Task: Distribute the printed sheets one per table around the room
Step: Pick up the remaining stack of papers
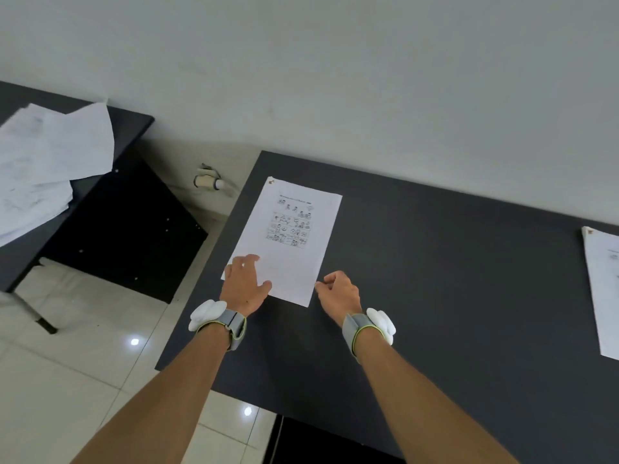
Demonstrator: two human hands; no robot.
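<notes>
A printed sheet with small black drawings lies flat near the left end of a dark grey table. My left hand rests on the sheet's near left corner, fingers spread and flat. My right hand hovers at the sheet's near right corner with fingers loosely curled, its fingertips at the paper's edge, holding nothing. A second printed sheet lies on the same dark surface at the far right, cut off by the frame. A loose pile of white sheets sits on another dark table at the left.
A white wall runs behind the tables. Pale glossy floor tiles show between the two tables. A small white fitting sits low by the wall in the gap. Both wrists wear grey bands with white pods.
</notes>
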